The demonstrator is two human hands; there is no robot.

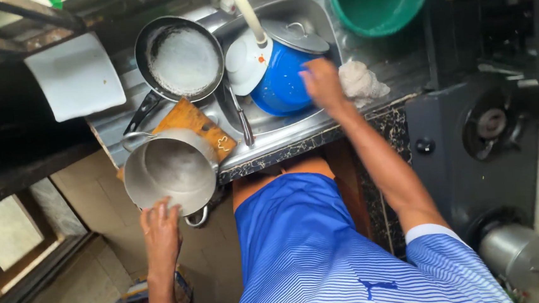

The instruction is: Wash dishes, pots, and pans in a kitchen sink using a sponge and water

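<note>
Gripping the rim of a big steel pot (171,171) tilted off the counter edge, the left hand (160,232) has its fingers curled over the metal, while the right hand (323,83) lies flat on a blue pot (281,81) in the sink (310,12). Washing looks barely underway to me: a frying pan (181,59), a lid (297,37) and a cutting board (195,126) wait around the basin, and a cloth (360,80) lies just beside the right hand.

No packages, labels, signs or screens seem to show here.

Steel pot (171,170) tilted on counter edge; blue pot (280,84) in sink.
</note>
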